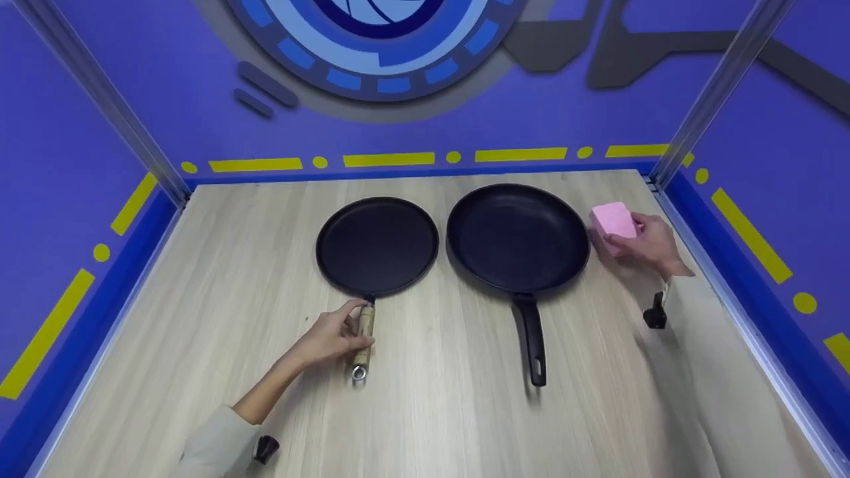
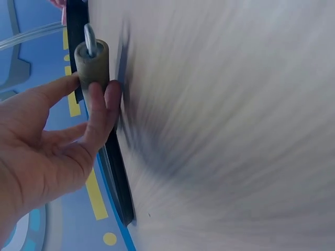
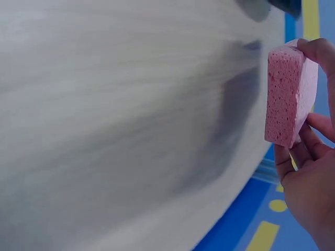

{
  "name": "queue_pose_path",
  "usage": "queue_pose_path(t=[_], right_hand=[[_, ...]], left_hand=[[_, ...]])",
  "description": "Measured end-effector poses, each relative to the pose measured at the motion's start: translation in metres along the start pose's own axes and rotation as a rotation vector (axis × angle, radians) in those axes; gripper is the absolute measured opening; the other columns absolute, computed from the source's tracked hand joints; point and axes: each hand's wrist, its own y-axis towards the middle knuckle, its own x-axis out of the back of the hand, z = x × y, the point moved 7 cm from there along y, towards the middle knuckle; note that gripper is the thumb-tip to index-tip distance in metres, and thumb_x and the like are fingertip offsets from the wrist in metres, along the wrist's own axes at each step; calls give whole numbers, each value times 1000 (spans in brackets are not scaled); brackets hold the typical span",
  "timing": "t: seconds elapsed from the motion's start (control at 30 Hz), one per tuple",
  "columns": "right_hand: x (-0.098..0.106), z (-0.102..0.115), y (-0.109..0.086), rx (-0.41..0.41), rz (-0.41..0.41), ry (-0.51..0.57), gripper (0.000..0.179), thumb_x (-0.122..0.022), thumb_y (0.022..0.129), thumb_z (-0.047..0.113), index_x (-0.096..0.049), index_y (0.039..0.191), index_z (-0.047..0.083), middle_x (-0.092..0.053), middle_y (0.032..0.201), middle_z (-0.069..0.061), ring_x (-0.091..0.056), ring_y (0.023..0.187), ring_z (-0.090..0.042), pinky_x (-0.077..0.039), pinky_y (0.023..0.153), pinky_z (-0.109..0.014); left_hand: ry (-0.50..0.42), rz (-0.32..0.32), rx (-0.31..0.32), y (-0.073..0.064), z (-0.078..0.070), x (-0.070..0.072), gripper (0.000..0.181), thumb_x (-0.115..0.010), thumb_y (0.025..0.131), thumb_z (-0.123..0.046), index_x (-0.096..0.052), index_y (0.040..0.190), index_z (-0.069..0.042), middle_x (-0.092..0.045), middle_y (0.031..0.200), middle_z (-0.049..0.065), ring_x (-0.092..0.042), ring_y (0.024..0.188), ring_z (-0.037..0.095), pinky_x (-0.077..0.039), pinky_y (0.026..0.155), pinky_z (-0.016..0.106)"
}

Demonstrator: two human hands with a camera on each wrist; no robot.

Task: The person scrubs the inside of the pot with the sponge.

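Note:
A flat black pan (image 1: 377, 245) with a low rim lies left of centre on the table. My left hand (image 1: 331, 337) holds its wooden handle (image 1: 364, 332) between thumb and fingers; in the left wrist view the fingers curl about the handle (image 2: 93, 65), which ends in a metal ring. At the far right my right hand (image 1: 651, 245) grips a pink sponge (image 1: 613, 221) by its edges. The right wrist view shows the porous sponge (image 3: 285, 99) held off the table between thumb and fingers. A deeper black frying pan (image 1: 518, 239) stands between the flat pan and the sponge.
The frying pan's black handle (image 1: 531, 342) points toward the front of the light wooden table (image 1: 431, 411). Blue-purple walls (image 1: 398, 143) with yellow marks enclose the back and both sides. Metal posts (image 1: 720, 86) stand at the back corners.

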Motion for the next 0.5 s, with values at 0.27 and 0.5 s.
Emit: queue_pose_path(t=[0.27, 0.5], right_hand=[[21, 49, 7, 149, -36, -14, 78, -78, 88, 23, -42, 145, -16, -50, 137, -41, -50, 119, -48, -44, 99, -54], [38, 84, 11, 151, -5, -94, 78, -79, 89, 32, -46, 148, -7, -50, 136, -34, -46, 116, -44, -43, 98, -54]], left_hand=[[-2, -39, 144, -2, 5, -5, 82, -82, 87, -19, -38, 154, -1, -67, 94, 14, -63, 70, 14, -51, 61, 25], [-10, -49, 141, -3, 4, -5, 83, -81, 87, -16, -37, 154, 2, -67, 91, 13, -62, 69, 14, -50, 64, 27]])
